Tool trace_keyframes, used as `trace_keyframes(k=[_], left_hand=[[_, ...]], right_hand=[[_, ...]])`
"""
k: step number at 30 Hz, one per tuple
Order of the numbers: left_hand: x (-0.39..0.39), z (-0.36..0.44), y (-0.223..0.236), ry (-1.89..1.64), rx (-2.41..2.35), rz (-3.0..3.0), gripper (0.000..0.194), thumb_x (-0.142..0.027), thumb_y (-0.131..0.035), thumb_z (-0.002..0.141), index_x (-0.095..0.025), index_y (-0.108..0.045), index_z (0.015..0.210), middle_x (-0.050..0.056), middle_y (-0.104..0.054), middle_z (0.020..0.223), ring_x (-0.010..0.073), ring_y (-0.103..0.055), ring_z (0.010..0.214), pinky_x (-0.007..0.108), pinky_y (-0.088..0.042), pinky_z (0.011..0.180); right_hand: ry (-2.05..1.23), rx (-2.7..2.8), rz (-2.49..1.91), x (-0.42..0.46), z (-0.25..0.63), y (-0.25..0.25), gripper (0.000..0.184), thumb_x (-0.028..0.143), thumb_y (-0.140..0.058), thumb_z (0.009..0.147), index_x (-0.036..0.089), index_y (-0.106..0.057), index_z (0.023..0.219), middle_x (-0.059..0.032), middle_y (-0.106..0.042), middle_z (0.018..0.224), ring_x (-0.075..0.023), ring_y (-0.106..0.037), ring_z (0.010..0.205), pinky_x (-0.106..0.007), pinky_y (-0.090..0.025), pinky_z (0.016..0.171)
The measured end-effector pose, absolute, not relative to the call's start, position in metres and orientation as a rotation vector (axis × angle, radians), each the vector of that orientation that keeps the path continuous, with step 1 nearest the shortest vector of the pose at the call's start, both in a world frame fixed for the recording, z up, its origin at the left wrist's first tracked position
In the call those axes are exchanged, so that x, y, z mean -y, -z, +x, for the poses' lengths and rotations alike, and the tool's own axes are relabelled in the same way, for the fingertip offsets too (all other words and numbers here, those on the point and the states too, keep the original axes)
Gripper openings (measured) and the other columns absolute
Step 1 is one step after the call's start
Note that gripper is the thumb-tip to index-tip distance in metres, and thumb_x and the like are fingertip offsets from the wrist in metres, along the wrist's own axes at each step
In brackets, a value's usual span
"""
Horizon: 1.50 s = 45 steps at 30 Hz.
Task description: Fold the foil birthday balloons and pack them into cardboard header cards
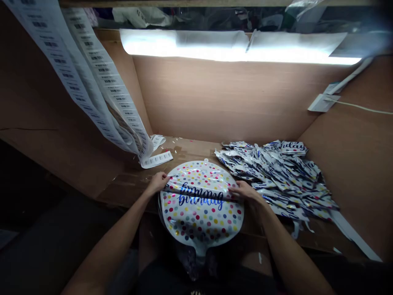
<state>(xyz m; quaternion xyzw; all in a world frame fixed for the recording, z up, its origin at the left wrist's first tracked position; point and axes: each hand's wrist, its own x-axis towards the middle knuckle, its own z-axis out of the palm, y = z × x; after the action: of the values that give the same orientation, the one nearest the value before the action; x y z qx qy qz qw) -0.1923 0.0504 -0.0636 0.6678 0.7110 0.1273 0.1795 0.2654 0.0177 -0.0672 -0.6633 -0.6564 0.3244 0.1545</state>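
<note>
The left hand (159, 181) grips the left edge of the balloon (202, 217); the right hand (244, 191) grips its right edge. The balloon lies at the table's (123, 184) near edge, neck toward the person. Right: a pile (279, 176) of folded balloons. Left: label strips (116, 86).

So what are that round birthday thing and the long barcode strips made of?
The round balloon looks like thin plastic or foil film, glossy, with sharp highlights and creases. The barcode strips seem to be matte paper, curling softly; possibly coated label stock.
</note>
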Motion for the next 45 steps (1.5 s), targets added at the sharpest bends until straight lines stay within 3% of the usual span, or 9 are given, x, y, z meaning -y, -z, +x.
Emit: trace_keyframes(k=[8,17,21,25,28,32,37,41,45], left_hand=[[-0.037,-0.14,0.072,-0.464,-1.996,2.195,0.045,-0.039,-0.04,0.105,-0.02,-0.057,0.142,0.017,-0.059,0.149,0.0322,-0.049,0.142,0.048,-0.035,0.116],[-0.05,-0.143,0.086,-0.284,-1.989,2.217,0.058,-0.048,-0.041,0.103,-0.024,-0.046,0.155,0.009,-0.037,0.168,0.0307,-0.021,0.159,0.051,-0.013,0.127],[-0.06,-0.126,0.066,-0.269,-2.029,2.116,0.058,-0.048,-0.038,0.103,-0.018,-0.048,0.151,0.019,-0.036,0.166,0.041,-0.026,0.155,0.064,-0.019,0.121],[-0.065,-0.065,0.053,-0.177,-1.764,2.202,0.07,-0.066,-0.066,0.081,-0.016,-0.061,0.13,0.024,-0.061,0.142,0.0425,-0.051,0.134,0.052,-0.042,0.107],[-0.067,-0.028,0.047,-0.064,-1.617,2.199,0.062,-0.06,-0.083,0.063,-0.016,-0.071,0.105,0.019,-0.075,0.109,0.0381,-0.067,0.106,0.04,-0.052,0.085],[-0.063,-0.017,0.024,-0.071,-1.386,2.236,0.025,-0.041,-0.078,0.071,-0.019,-0.07,0.08,0.004,-0.072,0.077,0.0237,-0.068,0.076,0.029,-0.049,0.067],[-0.026,-0.045,-0.032,-0.447,-1.083,2.526,0.021,-0.037,-0.054,0.097,-0.02,-0.064,0.09,0.007,-0.073,0.104,0.0221,-0.064,0.097,0.035,-0.049,0.091],[0.016,-0.09,-0.052,-0.647,-0.732,2.835,0.017,-0.028,-0.051,0.1,-0.024,-0.064,0.09,0.009,-0.072,0.122,0.0258,-0.061,0.116,0.047,-0.042,0.107],[0.059,-0.13,-0.001,-0.493,-0.848,2.804,0.018,-0.021,-0.051,0.1,-0.025,-0.067,0.092,0.008,-0.073,0.124,0.0268,-0.063,0.118,0.049,-0.044,0.107]], right_hand=[[-0.408,1.904,-2.283,-0.005,0.232,0.074,0.035,0.032,-0.047,0.102,0.008,-0.071,0.11,-0.0258,-0.073,0.108,-0.0335,-0.072,0.105,-0.043,-0.051,0.091],[0.001,1.991,-2.455,0.062,0.271,0.069,0.031,0.028,-0.038,0.106,0.01,-0.063,0.114,-0.0242,-0.075,0.095,-0.037,-0.076,0.093,-0.046,-0.055,0.082],[0.06,2.002,-2.54,0.123,0.302,0.086,0.036,0.039,-0.036,0.109,0.016,-0.064,0.111,-0.0177,-0.076,0.084,-0.0357,-0.078,0.08,-0.042,-0.056,0.07],[0.051,1.915,-2.522,0.145,0.297,0.094,0.037,0.041,-0.037,0.109,0.017,-0.064,0.107,-0.016,-0.075,0.08,-0.0347,-0.077,0.078,-0.038,-0.054,0.066],[0.035,1.897,-2.486,0.145,0.295,0.095,0.032,0.043,-0.043,0.107,0.019,-0.064,0.105,-0.0136,-0.075,0.081,-0.0324,-0.076,0.076,-0.037,-0.053,0.067],[0.177,1.901,-2.184,0.129,0.303,0.082,0.032,0.046,-0.057,0.1,0.018,-0.064,0.114,-0.0177,-0.074,0.105,-0.035,-0.071,0.1,-0.042,-0.054,0.085],[0.227,1.938,-1.617,0.073,0.315,0.001,0.076,0.049,-0.069,0.091,0.015,-0.041,0.153,-0.0214,-0.05,0.154,-0.0383,-0.044,0.144,-0.054,-0.034,0.119],[0.08,2.24,-1.151,0.06,0.303,-0.045,0.03,0.027,-0.055,0.1,0.023,-0.063,0.13,-0.0105,-0.065,0.14,-0.0288,-0.054,0.138,-0.052,-0.03,0.122],[0.088,2.466,-0.898,0.102,0.27,0.012,0.024,0.015,-0.05,0.101,0.023,-0.071,0.11,-0.0092,-0.073,0.128,-0.027,-0.062,0.125,-0.05,-0.04,0.113]])
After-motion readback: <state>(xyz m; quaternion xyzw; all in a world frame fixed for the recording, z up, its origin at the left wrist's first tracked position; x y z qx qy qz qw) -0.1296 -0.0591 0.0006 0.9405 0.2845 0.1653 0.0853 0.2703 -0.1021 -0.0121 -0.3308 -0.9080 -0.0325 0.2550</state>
